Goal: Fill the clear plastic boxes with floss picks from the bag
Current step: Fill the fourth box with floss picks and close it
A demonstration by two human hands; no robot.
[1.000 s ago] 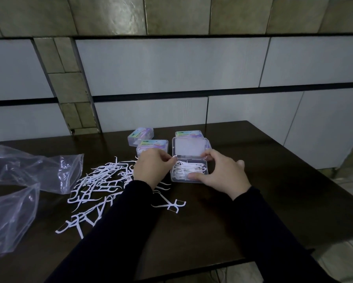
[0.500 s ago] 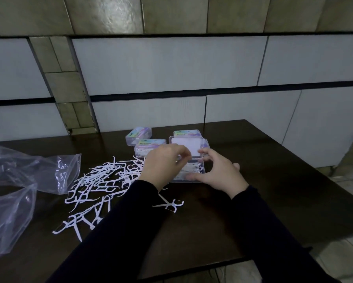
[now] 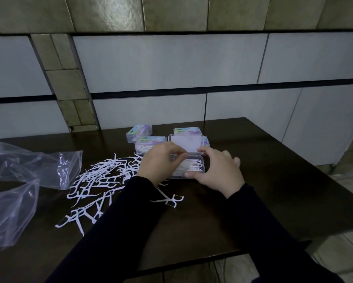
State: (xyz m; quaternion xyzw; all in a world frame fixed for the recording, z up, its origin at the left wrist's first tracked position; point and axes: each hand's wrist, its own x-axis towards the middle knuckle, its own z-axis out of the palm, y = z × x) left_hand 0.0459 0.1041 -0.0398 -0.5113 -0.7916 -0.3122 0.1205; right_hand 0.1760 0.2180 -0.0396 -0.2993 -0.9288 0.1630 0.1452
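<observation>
A clear plastic box [image 3: 194, 168] holding white floss picks sits in the middle of the dark table, its lid [image 3: 184, 145] raised and tilted toward me. My left hand [image 3: 159, 163] pinches the lid's near edge from the left. My right hand [image 3: 216, 170] grips the box from the right, thumb on its front wall, fingers at the lid. Loose white floss picks [image 3: 98, 180] lie scattered to the left, and one pair [image 3: 167, 200] lies in front of the box. An empty clear plastic bag [image 3: 28, 164] lies at far left.
Three closed boxes with coloured labels stand behind the open one: one at back left [image 3: 138, 132], one [image 3: 149, 142] just behind my left hand, one [image 3: 188, 130] behind the lid. A second clear bag [image 3: 8, 213] lies at the left front. The table's right edge [image 3: 306, 168] drops to a tiled floor.
Both hands went up onto the lid and have brought it forward over the picks. The box itself has stayed in place.
</observation>
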